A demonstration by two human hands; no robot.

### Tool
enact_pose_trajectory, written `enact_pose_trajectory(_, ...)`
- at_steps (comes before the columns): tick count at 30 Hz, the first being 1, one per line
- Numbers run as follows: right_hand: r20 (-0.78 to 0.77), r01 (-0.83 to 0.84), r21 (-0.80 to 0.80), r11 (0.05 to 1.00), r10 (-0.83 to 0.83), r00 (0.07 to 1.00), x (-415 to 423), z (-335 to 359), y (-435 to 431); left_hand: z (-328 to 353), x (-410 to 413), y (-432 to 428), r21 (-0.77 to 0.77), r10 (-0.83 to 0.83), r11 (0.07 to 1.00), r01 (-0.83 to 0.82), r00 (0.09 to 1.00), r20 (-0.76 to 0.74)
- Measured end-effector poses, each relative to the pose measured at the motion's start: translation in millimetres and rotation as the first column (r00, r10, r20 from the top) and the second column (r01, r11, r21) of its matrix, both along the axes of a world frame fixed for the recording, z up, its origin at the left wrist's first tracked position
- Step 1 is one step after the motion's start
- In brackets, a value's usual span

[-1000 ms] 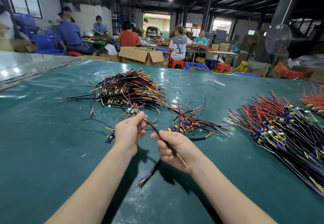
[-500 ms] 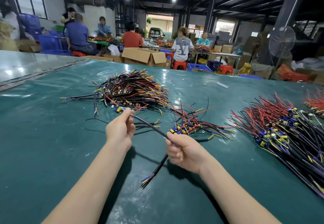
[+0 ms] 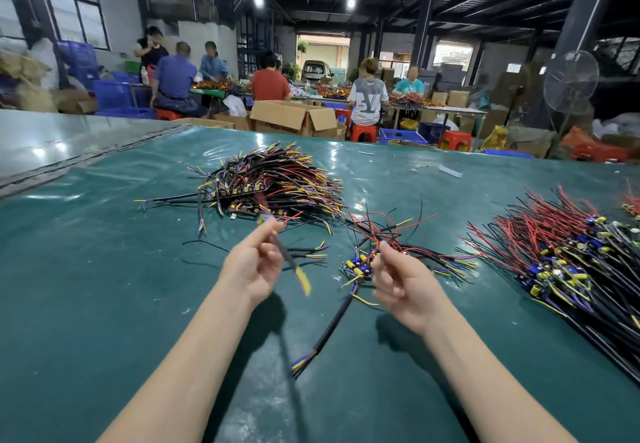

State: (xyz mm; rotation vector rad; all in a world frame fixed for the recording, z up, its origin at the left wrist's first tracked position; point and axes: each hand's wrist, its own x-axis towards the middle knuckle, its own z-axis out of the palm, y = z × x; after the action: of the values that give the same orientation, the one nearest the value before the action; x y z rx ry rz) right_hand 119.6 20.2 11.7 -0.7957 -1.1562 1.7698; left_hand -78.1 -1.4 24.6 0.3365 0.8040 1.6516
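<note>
Readable text: almost none. The only mark I can get is a large dark monogram, a Y or V shape, on the back of a pale shirt (image 3: 367, 99) at 12 o'clock, at the far tables. Print on the little blue and yellow parts is too small to read.

Left hand (image 3: 252, 264) pinches a thin black cable (image 3: 302, 278) between thumb and fingertips, raised off the mat just left of centre. The cable is motion-smeared. Its yellow end shows below the hand, and the upper end blurs into the big pile (image 3: 277, 183) at 11 o'clock.

Right hand (image 3: 403, 281): fingers curled in, tips at the small heap (image 3: 360, 266) of red and black leads at 1 o'clock. Cannot tell whether it pinches a lead or only touches one, because its own fingers hide the contact.

A loose cable (image 3: 329, 328) lies on the green mat (image 3: 86, 286) between the forearms, running toward 6 o'clock and ending in stripped coloured ends.

The right-hand pile (image 3: 568, 259) at 3 o'clock runs out of view. A fan (image 3: 570, 80) stands at 2 o'clock, and an open cardboard box (image 3: 291, 117) at 12 is partly hidden behind the table edge.
</note>
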Motion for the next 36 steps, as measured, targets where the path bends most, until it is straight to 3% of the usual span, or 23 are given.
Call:
enact_pose_trajectory(2,0.067,0.197,0.090,0.976,-0.203,0.977,-4.4,-5.1,1.8,-3.6,14.9,-3.1,0.042,-0.121,0.988,0.146,0.923,-0.365)
enact_pose_trajectory(4,0.088,0.251,0.210,0.945,-0.274,0.958,-11.9,-6.8,-1.3,-7.9,31.5,-6.9,0.036,-0.136,0.971,0.238,0.664,-0.736)
enact_pose_trajectory(5,0.082,0.272,0.265,0.925,-0.302,0.950,-15.3,-6.2,-3.7,-10.0,36.5,-7.9,0.022,-0.137,0.963,0.267,0.562,-0.816)
enact_pose_trajectory(8,0.099,0.345,0.389,0.854,-0.411,0.906,-22.9,-4.4,-8.8,-14.2,40.1,-8.6,-0.024,-0.142,0.960,0.280,0.409,-0.901)
enact_pose_trajectory(12,0.346,0.302,0.578,0.758,-0.563,0.750,-30.5,-4.9,-9.1,-16.1,47.6,-11.1,-0.088,-0.162,0.954,0.286,0.243,-0.956)
enact_pose_trajectory(16,0.487,0.272,0.580,0.768,-0.594,0.640,-27.6,-4.2,-4.7,-21.3,51.2,-11.1,-0.053,-0.039,0.959,0.280,-0.058,-0.998)
enact_pose_trajectory(18,0.516,0.278,0.560,0.781,-0.591,0.620,-23.8,-0.9,-0.2,-21.9,52.3,-10.6,-0.056,-0.048,0.936,0.347,-0.031,-0.998)
enact_pose_trajectory(22,0.373,0.379,0.427,0.821,-0.542,0.753,-11.8,14.5,10.8,-18.8,53.7,-9.3,-0.074,-0.210,0.900,0.429,0.280,-0.937)
enact_pose_trajectory(25,0.338,0.428,0.443,0.788,-0.589,0.734,2.6,26.1,22.2,-21.5,51.2,-7.8,-0.076,-0.227,0.904,0.421,0.321,-0.920)
enact_pose_trajectory(29,0.433,0.382,0.598,0.705,-0.685,0.586,32.8,47.1,43.7,-26.7,50.9,-6.0,-0.099,-0.234,0.906,0.411,0.291,-0.928)
enact_pose_trajectory(31,0.509,0.302,0.678,0.670,-0.725,0.464,54.8,57.5,54.9,-27.4,49.1,-5.5,-0.104,-0.207,0.907,0.407,0.218,-0.954)
enact_pose_trajectory(36,0.622,0.103,0.783,0.613,-0.770,-0.143,132.4,60.8,74.5,-27.6,44.3,-7.2,-0.071,0.042,0.924,0.376,-0.283,-0.958)
